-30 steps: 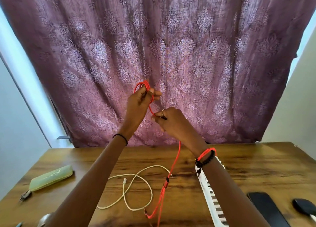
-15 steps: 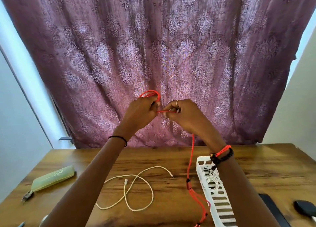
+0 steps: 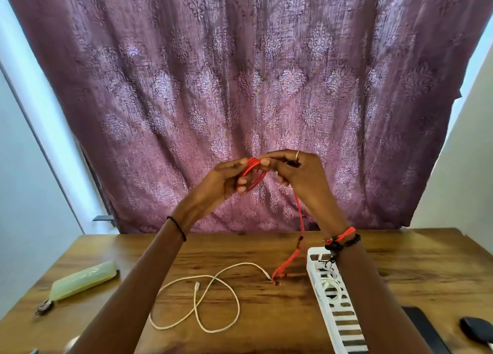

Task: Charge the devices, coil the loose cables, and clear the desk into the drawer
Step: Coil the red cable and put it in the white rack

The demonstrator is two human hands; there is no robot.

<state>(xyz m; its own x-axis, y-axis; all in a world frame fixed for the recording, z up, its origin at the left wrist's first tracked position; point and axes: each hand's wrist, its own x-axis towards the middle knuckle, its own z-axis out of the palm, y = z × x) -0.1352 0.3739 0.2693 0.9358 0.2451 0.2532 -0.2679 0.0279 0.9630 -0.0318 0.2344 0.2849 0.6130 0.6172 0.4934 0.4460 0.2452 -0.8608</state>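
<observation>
One purple patterned curtain (image 3: 266, 87) fills the background. One wooden desk (image 3: 400, 268) stands in front of it.

Two bare forearms reach out over the desk, both raised well above its top. One white slotted basket (image 3: 344, 324) lies on the desk under the right forearm, and a white cord shows inside it. One pale green case (image 3: 82, 280) lies near the desk's left edge with a small charm at its near end. One dark phone (image 3: 424, 329) lies flat at the near right. One dark rounded object (image 3: 477, 329) sits beside it, partly cut off, and its type cannot be told.

One loose white cable (image 3: 197, 300) lies in open loops on the desk centre, below the left forearm.

One red cable (image 3: 250, 167) is held in the air between the hands. The left hand (image 3: 226, 177) has its fingers curled round several gathered loops of it. The right hand (image 3: 298, 175), touching the left at the fingertips, pinches the same cable just beside the loops. From under the right hand a single red strand hangs down to the desk. Its split end rests just beside the white cable's connector and near the basket's far corner.

The right wrist carries one red and one black bracelet. The left wrist carries one thin black band.
</observation>
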